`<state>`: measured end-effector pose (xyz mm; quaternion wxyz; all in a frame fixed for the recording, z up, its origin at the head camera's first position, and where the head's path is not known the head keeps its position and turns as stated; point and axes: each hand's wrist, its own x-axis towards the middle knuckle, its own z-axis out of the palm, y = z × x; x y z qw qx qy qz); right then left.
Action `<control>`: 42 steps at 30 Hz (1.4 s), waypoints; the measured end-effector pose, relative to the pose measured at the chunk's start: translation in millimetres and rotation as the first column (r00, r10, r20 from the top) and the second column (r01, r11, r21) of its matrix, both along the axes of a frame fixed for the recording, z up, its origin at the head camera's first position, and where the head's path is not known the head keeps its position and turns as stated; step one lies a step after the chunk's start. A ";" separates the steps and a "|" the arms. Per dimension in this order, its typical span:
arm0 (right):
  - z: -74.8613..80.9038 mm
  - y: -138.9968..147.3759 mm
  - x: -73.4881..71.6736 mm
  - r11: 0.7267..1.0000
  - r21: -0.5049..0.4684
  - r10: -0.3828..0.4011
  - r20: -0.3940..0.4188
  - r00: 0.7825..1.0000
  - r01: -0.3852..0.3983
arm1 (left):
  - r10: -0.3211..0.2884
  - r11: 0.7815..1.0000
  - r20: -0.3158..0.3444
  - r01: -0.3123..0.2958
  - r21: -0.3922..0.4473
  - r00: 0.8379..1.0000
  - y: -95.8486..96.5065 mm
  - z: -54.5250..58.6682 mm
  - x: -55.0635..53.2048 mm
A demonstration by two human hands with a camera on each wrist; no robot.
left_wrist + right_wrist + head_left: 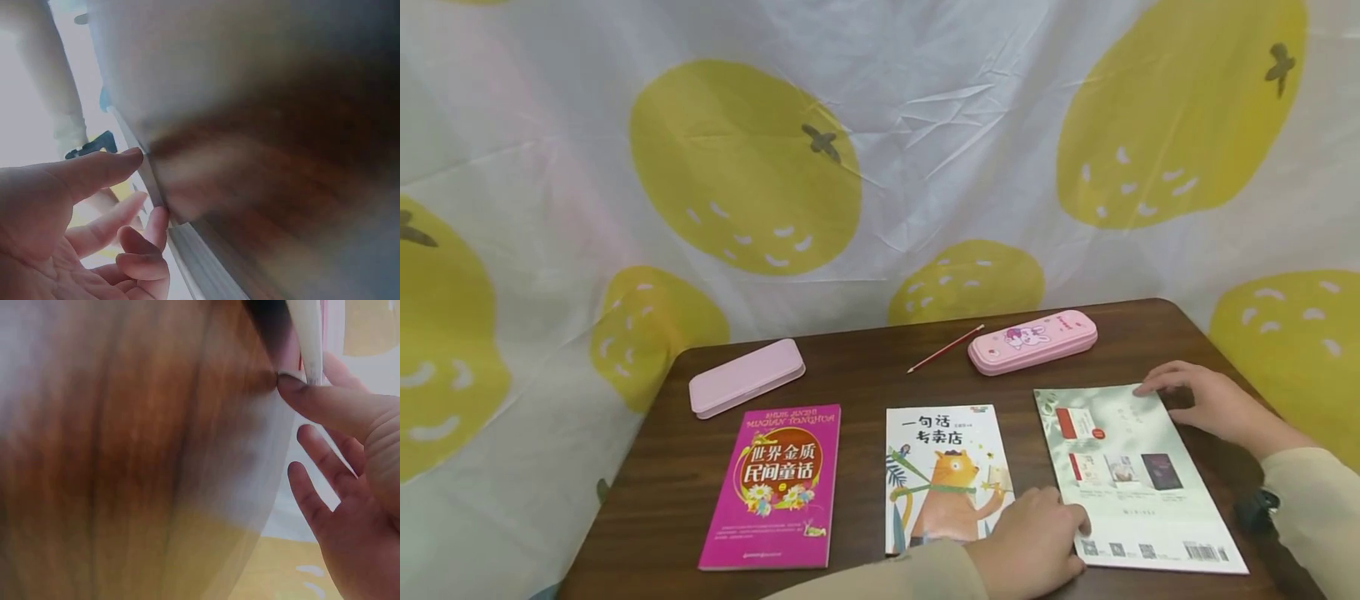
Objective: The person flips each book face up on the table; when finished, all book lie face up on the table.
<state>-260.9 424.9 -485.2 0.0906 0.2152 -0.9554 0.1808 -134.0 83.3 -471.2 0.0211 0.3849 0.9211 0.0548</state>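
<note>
A thin pale green magazine [1138,483] lies at the right of the table, its barcode side facing up. My right hand [1213,407] pinches its upper right edge, and in the right wrist view the thumb [294,384] presses against that edge with the other fingers spread. At the lower left edge, my left hand [1033,537] grips the magazine between thumb and fingers; in the left wrist view the thumb [122,162] meets the edge. Beside that hand, a white book with an orange cat [953,479] lies face up, its lower right corner covered by the hand.
A magenta book [782,533] lies at the left of the dark wooden table [857,367]. Along the back are a plain pink case [747,377], a red pencil [946,348] and a pink pencil case with a rabbit [1033,342]. A fruit-patterned curtain [940,167] hangs behind.
</note>
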 end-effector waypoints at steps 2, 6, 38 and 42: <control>-0.9 4.9 0.2 1.000 0.002 -0.009 -0.030 1.000 0.009 | 0.007 1.000 0.012 -0.007 -0.003 1.000 1.0 0.6 0.1; -2.5 12.6 0.9 0.999 -0.044 0.011 -0.068 0.998 -0.014 | 0.027 1.000 0.018 -0.027 -0.005 0.999 0.4 2.5 0.4; 13.0 11.9 2.5 0.794 -0.583 0.221 0.019 0.975 -0.169 | 0.215 0.959 -0.200 -0.168 0.229 0.956 -33.9 27.8 3.6; 25.8 8.3 0.9 0.676 -0.719 0.224 -0.008 0.974 -0.162 | 0.242 0.916 -0.147 -0.176 0.361 0.959 -37.1 33.9 -2.2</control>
